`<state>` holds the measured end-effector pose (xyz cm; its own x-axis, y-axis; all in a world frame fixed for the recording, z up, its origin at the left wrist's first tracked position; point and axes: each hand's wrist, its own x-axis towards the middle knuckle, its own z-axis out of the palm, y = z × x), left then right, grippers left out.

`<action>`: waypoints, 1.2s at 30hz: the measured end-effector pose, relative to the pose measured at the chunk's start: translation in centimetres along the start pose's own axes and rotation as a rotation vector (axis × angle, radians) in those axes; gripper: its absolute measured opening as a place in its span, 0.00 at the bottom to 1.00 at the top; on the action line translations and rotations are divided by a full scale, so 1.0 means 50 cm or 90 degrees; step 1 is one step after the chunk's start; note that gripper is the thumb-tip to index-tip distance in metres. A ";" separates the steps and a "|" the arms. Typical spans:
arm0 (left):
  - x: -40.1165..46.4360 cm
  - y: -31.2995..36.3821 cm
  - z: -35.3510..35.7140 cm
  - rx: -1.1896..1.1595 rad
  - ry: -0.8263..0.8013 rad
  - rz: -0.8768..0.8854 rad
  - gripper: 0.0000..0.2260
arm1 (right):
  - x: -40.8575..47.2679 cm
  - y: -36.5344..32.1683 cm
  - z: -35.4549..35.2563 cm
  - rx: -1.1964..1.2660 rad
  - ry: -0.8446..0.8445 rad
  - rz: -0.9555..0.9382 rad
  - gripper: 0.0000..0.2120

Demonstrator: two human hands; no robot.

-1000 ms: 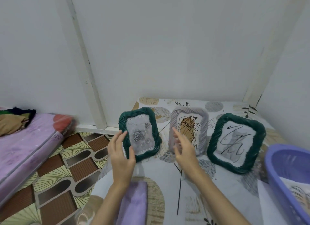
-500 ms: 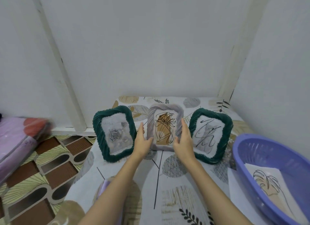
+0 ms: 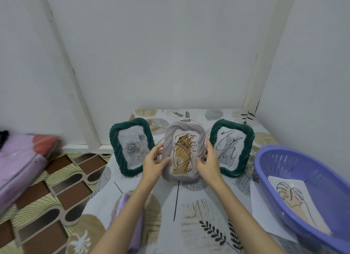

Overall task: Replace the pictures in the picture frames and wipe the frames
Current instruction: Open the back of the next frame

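Three ribbed picture frames stand on the patterned cloth. The grey frame [image 3: 184, 134] in the middle holds a brown and black line drawing. My left hand [image 3: 154, 162] grips its left edge and my right hand [image 3: 208, 163] grips its right edge, thumbs on the front. It is tilted back toward me. A green frame [image 3: 130, 147] with a grey rose picture stands to the left. Another green frame [image 3: 232, 146] with a black scribble picture stands to the right.
A purple plastic basket [image 3: 295, 178] at the right holds a loose leaf drawing [image 3: 295, 198] and rests on a white sheet. A folded lilac cloth [image 3: 132, 223] lies under my left forearm. A pink mattress [image 3: 20, 164] lies at the far left on patterned flooring. White walls close the back and right.
My left hand left the left green frame. Both hands closed on the grey frame's sides and drew it nearer and tilted it. The view swung right, bringing the basket in.
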<state>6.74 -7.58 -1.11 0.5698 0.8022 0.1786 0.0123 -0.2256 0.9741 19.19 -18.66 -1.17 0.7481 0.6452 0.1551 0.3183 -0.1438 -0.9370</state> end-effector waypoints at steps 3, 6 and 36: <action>-0.052 0.024 0.002 0.016 -0.012 0.055 0.21 | -0.045 -0.040 -0.023 -0.102 0.036 -0.097 0.30; -0.101 0.038 0.020 0.092 -0.016 0.119 0.22 | -0.089 -0.094 -0.039 -0.172 0.065 -0.183 0.26; -0.175 -0.061 0.014 -0.052 -0.079 -0.200 0.22 | -0.147 0.066 -0.127 0.053 -0.209 0.131 0.22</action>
<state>2.32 -14.30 -5.72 0.6437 0.7514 -0.1450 0.1398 0.0708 0.9876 18.42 -28.65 -3.42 0.5612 0.8168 -0.1338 0.1225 -0.2418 -0.9625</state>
